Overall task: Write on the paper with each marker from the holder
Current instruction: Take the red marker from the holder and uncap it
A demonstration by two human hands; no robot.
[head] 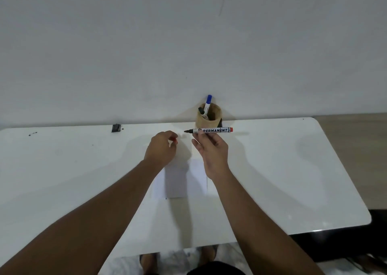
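Note:
My right hand [211, 149] holds a white marker [211, 130] labelled PERMANENT, level above the table, its uncapped dark tip pointing left and its red end to the right. My left hand [162, 148] is closed on a small red cap [174, 140], just left of the marker's tip and apart from it. A white sheet of paper [182, 180] lies on the white table [293, 180] under and between my wrists. Behind the marker stands a brown holder [209, 116] against the wall, with a blue-capped marker [208, 105] and a black-capped marker [201, 110] in it.
A small black object [116, 127] lies at the table's back edge on the left, with a few dark specks [32, 133] further left. The table's rounded right corner [366, 218] borders a dark floor. My feet [148, 262] show below the front edge.

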